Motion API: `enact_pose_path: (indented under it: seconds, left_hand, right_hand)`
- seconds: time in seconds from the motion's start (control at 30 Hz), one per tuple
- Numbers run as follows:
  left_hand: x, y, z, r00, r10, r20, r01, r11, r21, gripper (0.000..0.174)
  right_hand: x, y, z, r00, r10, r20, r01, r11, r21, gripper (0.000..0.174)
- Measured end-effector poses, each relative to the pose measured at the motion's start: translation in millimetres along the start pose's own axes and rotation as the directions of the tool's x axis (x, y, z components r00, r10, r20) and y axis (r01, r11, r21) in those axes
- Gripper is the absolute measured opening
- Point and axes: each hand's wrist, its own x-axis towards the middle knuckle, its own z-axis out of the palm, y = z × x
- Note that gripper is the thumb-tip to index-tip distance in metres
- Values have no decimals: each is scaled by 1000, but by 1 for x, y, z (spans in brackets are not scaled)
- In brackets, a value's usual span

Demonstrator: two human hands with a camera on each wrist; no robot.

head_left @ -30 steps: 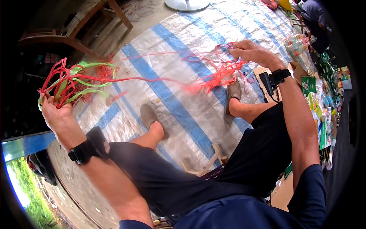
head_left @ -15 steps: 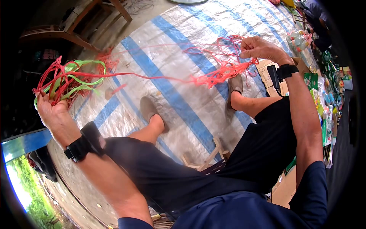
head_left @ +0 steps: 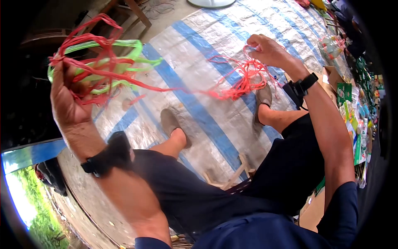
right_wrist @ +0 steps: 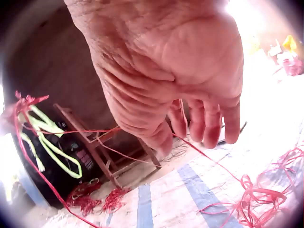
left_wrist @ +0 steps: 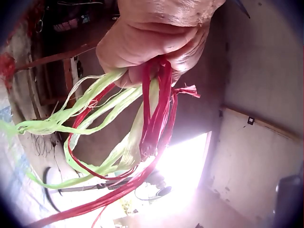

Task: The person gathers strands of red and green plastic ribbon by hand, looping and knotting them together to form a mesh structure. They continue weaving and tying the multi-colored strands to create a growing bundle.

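Note:
My left hand (head_left: 72, 97) grips a bundle of red strands (head_left: 110, 54) and green strands (head_left: 145, 60) at the left of the head view. In the left wrist view, red strands (left_wrist: 156, 109) and pale green ribbons (left_wrist: 97, 92) hang from the curled fingers of that hand (left_wrist: 159, 40). One long red strand (head_left: 153, 88) runs across to a loose red tangle (head_left: 248, 79), hanging beneath my right hand (head_left: 271, 52). Its fingers are bent, with a thin red strand (right_wrist: 204, 154) passing at the thumb and fingers in the right wrist view.
A white and blue striped sheet (head_left: 199, 68) covers the ground under both feet. Wooden furniture (head_left: 139, 14) stands at the upper left. Opened cardboard (head_left: 331, 76), clear bottles (head_left: 331, 45) and packaging lie at the right. More red strands (right_wrist: 114, 199) lie near the furniture.
My left hand has come closer to the head camera, with its loops spread larger. My right hand has moved slightly left, and the red tangle now hangs more bunched below it.

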Motion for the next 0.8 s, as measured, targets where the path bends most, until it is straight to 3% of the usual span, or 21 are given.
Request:
enact_pose_path:
  seconds: [0.07,0.1,0.2,0.3,0.33,0.37,0.47,0.5,0.53,0.57,0.63,0.67,0.73,0.77,0.8]
  left_hand:
    - [-4,-4,6,1000,-2,2,2,999,35,15]
    - [1,-4,1,994,-43,101,39,998,40,16]
    - [-7,-19,35,996,29,-88,-22,997,80,20]
    - [-15,-23,43,999,-4,36,-3,980,197,17]
    - [-17,-24,47,996,-36,80,16,972,233,16]
    - [-21,-26,54,998,-48,49,36,974,224,12]
    - [-32,-34,81,998,-61,17,56,978,201,7]
    - [-31,-34,80,998,-60,18,55,978,202,7]
    - [-31,-36,77,991,-94,92,73,976,205,8]
    - [-31,-38,75,978,-127,166,91,974,209,9]
    - [-29,-40,73,978,-134,158,100,973,209,9]
    - [-28,-40,72,979,-139,151,106,972,208,10]
    - [-22,-40,60,984,-126,128,95,970,224,12]
    - [-16,-39,47,971,-149,187,94,957,275,14]
    - [-15,-35,45,954,-175,245,90,942,325,19]
  right_hand:
    - [8,-15,2,999,-37,27,36,999,32,34]
    - [10,-27,6,997,-79,6,78,993,87,35]
    - [8,-79,11,979,-200,-25,199,936,291,47]
    - [1,-125,4,958,-287,10,266,901,343,51]
    - [-2,-139,2,944,-324,-57,320,866,384,52]
    - [-3,-150,3,927,-355,-122,372,827,422,55]
    - [-1,-172,8,917,-389,-94,378,766,519,61]
    - [0,-176,14,896,-406,-177,439,758,482,48]
    - [1,-177,20,897,-404,-178,437,759,482,48]
    - [2,-177,24,925,-372,-82,343,722,601,40]
    - [0,-183,22,959,-278,63,120,596,794,22]
    - [-1,-184,15,958,-279,63,121,595,795,22]
    - [-4,-179,0,946,-224,234,7,737,676,18]
    - [-2,-163,11,886,-463,-15,374,695,615,17]
    - [-1,-158,7,884,-467,-14,376,694,614,17]
